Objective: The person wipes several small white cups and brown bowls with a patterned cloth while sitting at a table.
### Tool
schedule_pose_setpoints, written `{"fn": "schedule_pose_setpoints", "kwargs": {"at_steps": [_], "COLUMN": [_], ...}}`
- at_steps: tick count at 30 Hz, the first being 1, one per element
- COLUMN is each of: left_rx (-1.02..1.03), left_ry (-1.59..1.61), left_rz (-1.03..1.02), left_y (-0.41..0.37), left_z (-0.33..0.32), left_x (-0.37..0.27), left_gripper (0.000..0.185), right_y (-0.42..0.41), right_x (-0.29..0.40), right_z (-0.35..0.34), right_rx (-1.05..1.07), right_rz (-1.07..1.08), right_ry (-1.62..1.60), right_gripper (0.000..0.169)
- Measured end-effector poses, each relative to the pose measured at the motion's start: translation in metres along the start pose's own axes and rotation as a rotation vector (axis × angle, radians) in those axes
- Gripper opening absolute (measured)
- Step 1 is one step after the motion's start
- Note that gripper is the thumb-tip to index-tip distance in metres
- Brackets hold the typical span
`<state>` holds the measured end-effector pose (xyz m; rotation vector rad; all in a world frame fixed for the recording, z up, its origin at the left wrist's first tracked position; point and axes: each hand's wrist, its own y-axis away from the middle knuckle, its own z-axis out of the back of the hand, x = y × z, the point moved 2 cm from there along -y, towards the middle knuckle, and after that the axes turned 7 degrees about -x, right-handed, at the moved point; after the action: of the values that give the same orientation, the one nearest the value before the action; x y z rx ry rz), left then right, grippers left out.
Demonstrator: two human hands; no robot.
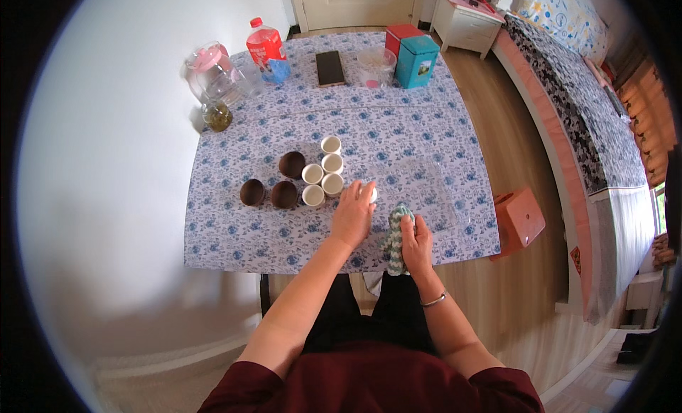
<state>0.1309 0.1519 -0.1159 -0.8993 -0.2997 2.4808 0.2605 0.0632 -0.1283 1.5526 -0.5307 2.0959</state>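
Observation:
My left hand [353,213] is at a small white cup [373,194], with its fingers over the rim and hiding most of it. Bunched in my right hand [419,245] is a green and white zigzag-patterned cloth [396,237], near the table's front edge. Just left of my left hand, several white cups [332,184] stand upright close together. Beyond them to the left are three dark brown cups [284,194], their mouths facing up. A flat clear plastic piece [447,200] appears to lie on the right side; its outline is faint.
A floral tablecloth covers the table [240,242]. Toward the back are a glass jar [217,116], a pink-lidded pitcher [210,67], a red-capped bottle [266,51], a phone [330,68], a clear tub [376,67] and a teal tin [417,62]. An orange stool [522,221] stands right.

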Motion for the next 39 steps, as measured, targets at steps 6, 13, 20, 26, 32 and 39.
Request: {"fn": "schedule_pose_setpoints", "kwargs": {"at_steps": [6,13,20,26,32,39], "left_rx": [-0.014,-0.213,-0.454,-0.317,-0.298,0.024], "left_ry": [0.124,0.098,-0.219,-0.254,-0.174,0.482], "left_rz": [-0.016,-0.107,0.051,0.070,0.029,0.151], "left_y": [0.005,0.007,0.025,0.031,0.046,0.074], "left_z": [0.000,0.012,0.060,0.063,0.073,0.098], "left_x": [-0.001,-0.003,0.028,0.042,0.037,0.007], "left_gripper": [0.048,0.039,0.030,0.024,0.018,0.024], "right_y": [-0.002,-0.010,-0.021,-0.025,-0.017,0.014], "right_x": [0.010,0.013,0.022,0.013,0.032,0.066], "right_z": [-0.008,-0.014,-0.016,-0.017,-0.005,-0.018], "right_rx": [-0.062,-0.134,-0.108,-0.049,0.004,0.210], "right_rz": [0.061,0.115,0.030,0.009,0.003,0.125], "right_ry": [0.057,0.044,-0.137,-0.356,-0.414,-0.419], "right_gripper": [0.036,0.035,0.034,0.031,0.027,0.015]}}
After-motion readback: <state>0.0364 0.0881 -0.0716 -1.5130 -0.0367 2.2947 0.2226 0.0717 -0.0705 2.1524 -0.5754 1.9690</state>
